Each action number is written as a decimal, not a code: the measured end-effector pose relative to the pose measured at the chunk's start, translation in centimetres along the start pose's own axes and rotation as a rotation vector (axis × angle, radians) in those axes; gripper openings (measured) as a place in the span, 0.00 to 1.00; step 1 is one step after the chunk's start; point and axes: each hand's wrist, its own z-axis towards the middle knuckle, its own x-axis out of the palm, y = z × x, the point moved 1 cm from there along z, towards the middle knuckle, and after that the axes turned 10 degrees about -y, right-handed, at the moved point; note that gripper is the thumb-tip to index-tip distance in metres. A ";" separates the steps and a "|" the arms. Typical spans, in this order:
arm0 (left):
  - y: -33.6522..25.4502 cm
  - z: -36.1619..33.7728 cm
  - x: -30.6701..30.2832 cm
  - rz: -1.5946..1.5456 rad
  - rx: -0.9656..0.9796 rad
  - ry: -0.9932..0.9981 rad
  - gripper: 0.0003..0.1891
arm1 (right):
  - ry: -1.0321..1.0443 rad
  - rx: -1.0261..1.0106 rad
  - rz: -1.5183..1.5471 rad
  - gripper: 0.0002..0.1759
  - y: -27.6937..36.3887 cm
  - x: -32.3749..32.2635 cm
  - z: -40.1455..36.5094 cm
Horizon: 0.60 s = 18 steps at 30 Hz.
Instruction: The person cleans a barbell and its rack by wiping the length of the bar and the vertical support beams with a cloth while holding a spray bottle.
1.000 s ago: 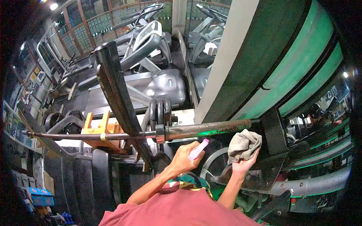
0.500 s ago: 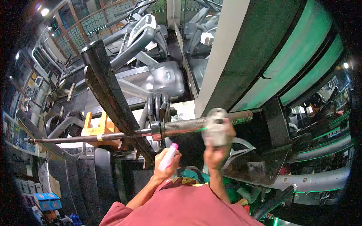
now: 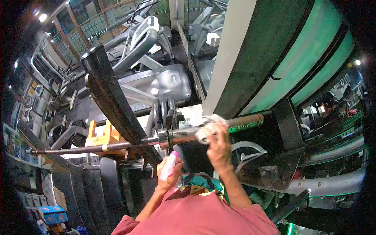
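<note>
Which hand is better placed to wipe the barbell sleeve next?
Right. The right hand already presses the cloth onto the barbell sleeve. The left hand sits lower, off the bar, and is closed around the spray bottle.

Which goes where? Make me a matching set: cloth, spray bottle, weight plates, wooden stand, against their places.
1 cloth
2 spray bottle
3 weight plates
4 wooden stand

A in the left hand, below the bar
B left of the slanted black beam
C pressed on the bar by the right hand
D just above the bar's collar

Pairs: 1-C, 2-A, 3-D, 4-B
</note>
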 end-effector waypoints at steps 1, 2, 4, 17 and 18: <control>0.0 -0.1 -0.1 -0.001 -0.004 -0.004 0.07 | -0.033 0.031 -0.075 0.31 -1.3 -0.7 0.1; 0.1 -0.1 -0.1 0.008 -0.002 0.001 0.06 | -0.095 0.056 -0.113 0.31 -3.0 -1.0 -0.1; 0.2 -0.2 -0.1 0.015 -0.001 0.004 0.06 | -0.183 0.145 -0.182 0.32 -5.7 -1.4 -0.4; 0.1 0.1 -0.8 0.006 -0.042 -0.058 0.04 | 0.045 -0.180 0.166 0.21 4.9 2.7 -1.1; 0.4 0.2 -0.8 0.007 0.059 -0.097 0.04 | 0.005 -0.120 0.117 0.25 4.1 2.4 -0.9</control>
